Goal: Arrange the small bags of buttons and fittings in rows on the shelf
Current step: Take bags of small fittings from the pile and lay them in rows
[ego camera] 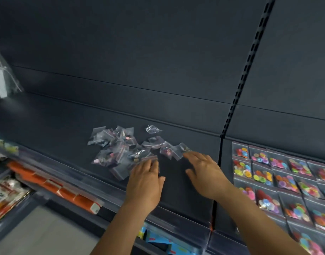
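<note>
Loose heap of small bags [125,150] at ten o'clock on the dark shelf [62,129], not yet in rows. Left hand [145,183] flat, fingers straight on the heap's near edge; right hand [204,170] spread, fingertips touching a bag at twelve. Risk: slick bags sliding off the front lip if swept carelessly.

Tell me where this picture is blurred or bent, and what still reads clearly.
Head view: left edge smeared by motion blur, orange boxes and packets unreadable; wide-angle lens bends the slotted upright and shelf lines; dim, even light; loose clear bags soft, with small glints; both hands and the rows of coloured button bags read best.
</note>
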